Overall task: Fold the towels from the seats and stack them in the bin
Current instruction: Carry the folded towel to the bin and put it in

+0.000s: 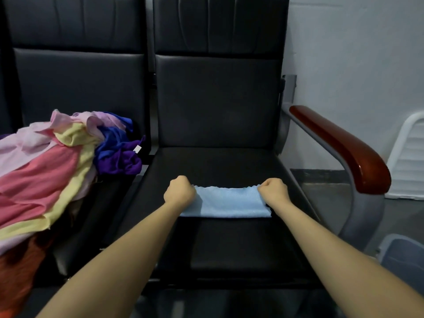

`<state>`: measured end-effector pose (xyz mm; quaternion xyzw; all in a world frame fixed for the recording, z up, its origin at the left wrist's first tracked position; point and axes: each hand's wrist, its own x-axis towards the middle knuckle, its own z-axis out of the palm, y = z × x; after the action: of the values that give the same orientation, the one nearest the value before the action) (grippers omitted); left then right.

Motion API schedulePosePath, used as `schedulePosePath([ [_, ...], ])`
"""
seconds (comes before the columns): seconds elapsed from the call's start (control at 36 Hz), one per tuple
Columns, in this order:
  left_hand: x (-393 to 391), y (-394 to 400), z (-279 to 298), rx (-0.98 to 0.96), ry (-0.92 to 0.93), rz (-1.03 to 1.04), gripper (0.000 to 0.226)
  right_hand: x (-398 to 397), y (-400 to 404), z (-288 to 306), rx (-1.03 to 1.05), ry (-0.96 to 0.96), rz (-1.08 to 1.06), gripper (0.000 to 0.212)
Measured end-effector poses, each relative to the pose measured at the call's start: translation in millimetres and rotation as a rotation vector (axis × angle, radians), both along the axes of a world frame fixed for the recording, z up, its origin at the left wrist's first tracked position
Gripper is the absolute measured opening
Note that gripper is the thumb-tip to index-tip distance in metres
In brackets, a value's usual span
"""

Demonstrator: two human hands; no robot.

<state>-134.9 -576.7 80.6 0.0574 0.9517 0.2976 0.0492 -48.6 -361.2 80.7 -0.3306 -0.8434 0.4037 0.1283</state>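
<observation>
Room: a grey-white wall behind a row of black padded seats; a grey floor to the right, where a white slatted plastic object [410,157] leans against the wall
Surface: the right-hand seat [218,171], dark and smooth, serves as the folding table; its red-brown armrest [344,148] runs well to the right of the right hand's fingers
Head view, hands: the left hand [179,191] and the right hand [274,191] are both fisted knuckles-up, fingers curled and clamped on the far corners of the light blue towel [226,204]; the fingertips themselves are tucked under and hidden
Towel in hand: it lies on the seat cushion, stretched between the two fists, its far edge level with the knuckles and its near edge just behind the wrists; it reads as a narrow band, so probably already doubled over at least once, though the layers cannot be counted
Pile: a heap of unfolded towels [57,171], pink, yellow, blue, purple and orange, covers the neighbouring seat, well to the left of the left fingers
Bin: a pale translucent container edge [401,251] shows low on the right, near the right forearm; likely the bin, its contents not visible
Progress: early by the look of it; one towel mid-fold, many waiting; nothing can be confirmed as stacked
</observation>
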Motion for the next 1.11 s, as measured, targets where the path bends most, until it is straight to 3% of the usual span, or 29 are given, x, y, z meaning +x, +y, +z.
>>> schedulePosePath([
  [0.22,-6.2,1.7,-5.2,-0.033,0.076,0.033,0.016,-13.0,-5.0,-4.0,0.149,-0.003,-0.002,0.017],
  [0.33,-6.3,3.6,-8.8,-0.043,0.088,-0.029,0.042,-14.8,-12.2,-11.3,0.33,-0.059,0.02,0.031],
  [0.39,-4.2,4.2,-8.9,-0.074,0.106,-0.029,0.053,-14.5,-17.3,-13.3,0.397,-0.044,0.103,0.036],
  [0.53,9.8,5.1,-10.5,-0.246,0.145,0.05,0.042,-9.6,-31.0,-19.5,0.459,0.027,0.459,0.025],
  [0.61,20.7,5.8,-13.5,-0.336,0.096,0.107,0.046,-4.3,-35.8,-23.5,0.465,0.027,0.59,0.023],
  [0.78,31.8,3.7,-18.5,-0.371,0.064,0.155,0.052,4.7,-38.1,-25.8,0.501,-0.168,0.68,0.05],
  [1.03,38.6,-6.6,-14.9,-0.277,0.038,0.09,0.031,7.9,-42.2,-25.2,0.512,-0.352,0.743,0.059],
  [1.11,41.5,-12.9,-7.2,-0.093,0.082,0.026,0.027,11.2,-49.8,-25.9,0.525,-0.369,0.733,0.06],
])
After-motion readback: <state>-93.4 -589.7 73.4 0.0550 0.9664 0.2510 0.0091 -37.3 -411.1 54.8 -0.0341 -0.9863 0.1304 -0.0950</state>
